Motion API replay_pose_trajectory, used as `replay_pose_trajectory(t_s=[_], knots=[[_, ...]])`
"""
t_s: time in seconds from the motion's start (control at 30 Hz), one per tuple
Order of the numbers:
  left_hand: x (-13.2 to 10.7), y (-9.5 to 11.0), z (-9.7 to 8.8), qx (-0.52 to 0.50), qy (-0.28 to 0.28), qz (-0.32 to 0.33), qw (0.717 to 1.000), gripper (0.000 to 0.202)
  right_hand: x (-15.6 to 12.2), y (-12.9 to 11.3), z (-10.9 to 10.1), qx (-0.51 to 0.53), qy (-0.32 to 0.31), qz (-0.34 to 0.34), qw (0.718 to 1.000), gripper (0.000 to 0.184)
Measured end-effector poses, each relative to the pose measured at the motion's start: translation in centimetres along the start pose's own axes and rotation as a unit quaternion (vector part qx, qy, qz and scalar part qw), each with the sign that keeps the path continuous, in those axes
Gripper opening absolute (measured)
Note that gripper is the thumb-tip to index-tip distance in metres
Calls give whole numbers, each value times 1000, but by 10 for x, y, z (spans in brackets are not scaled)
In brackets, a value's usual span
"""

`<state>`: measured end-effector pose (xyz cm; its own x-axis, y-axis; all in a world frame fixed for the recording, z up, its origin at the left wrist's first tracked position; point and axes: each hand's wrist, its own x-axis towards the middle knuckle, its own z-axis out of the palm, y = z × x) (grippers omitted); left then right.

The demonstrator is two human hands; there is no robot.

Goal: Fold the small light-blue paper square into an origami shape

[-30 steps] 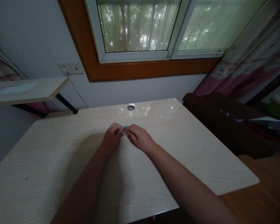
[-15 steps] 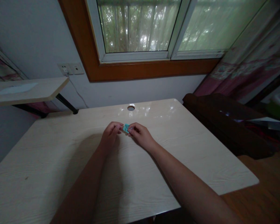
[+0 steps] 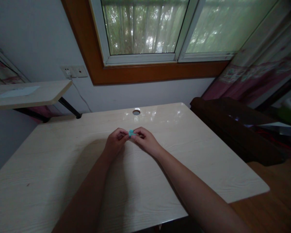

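Observation:
A small teal piece of folded paper (image 3: 131,132) is pinched between the fingertips of both my hands, just above the pale wooden desk (image 3: 63,168). My left hand (image 3: 115,141) grips its left side and my right hand (image 3: 145,140) grips its right side. Most of the paper is hidden by my fingers. Both forearms reach in from the bottom of the view.
A round cable hole (image 3: 136,112) sits near the desk's far edge. A second small table (image 3: 26,94) stands at the left by a wall socket (image 3: 74,71). Dark furniture (image 3: 232,129) with clutter stands to the right, under a window and pink curtain.
My fingers have shifted on the teal paper: it showed wider half a second ago and is now pressed smaller between the fingertips. The hands stay in the same spot.

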<state>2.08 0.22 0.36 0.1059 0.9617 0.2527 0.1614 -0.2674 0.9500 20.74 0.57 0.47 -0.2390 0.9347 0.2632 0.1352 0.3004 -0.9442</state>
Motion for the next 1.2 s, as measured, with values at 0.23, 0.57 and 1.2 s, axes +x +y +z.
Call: replay_pose_trajectory(t_s=[0.23, 0.57, 1.2], knots=[[-1, 2, 3, -23, -2, -1, 1000, 16, 3, -3, -4, -36, 16, -47, 998, 15], [-2, 7, 3, 74, -51, 94, 991, 36, 5, 0, -7, 26, 7, -55, 998, 20], [-6, 11, 3, 113, -36, 88, 989, 26, 3, -3, -6, 6, 3, -60, 998, 20]])
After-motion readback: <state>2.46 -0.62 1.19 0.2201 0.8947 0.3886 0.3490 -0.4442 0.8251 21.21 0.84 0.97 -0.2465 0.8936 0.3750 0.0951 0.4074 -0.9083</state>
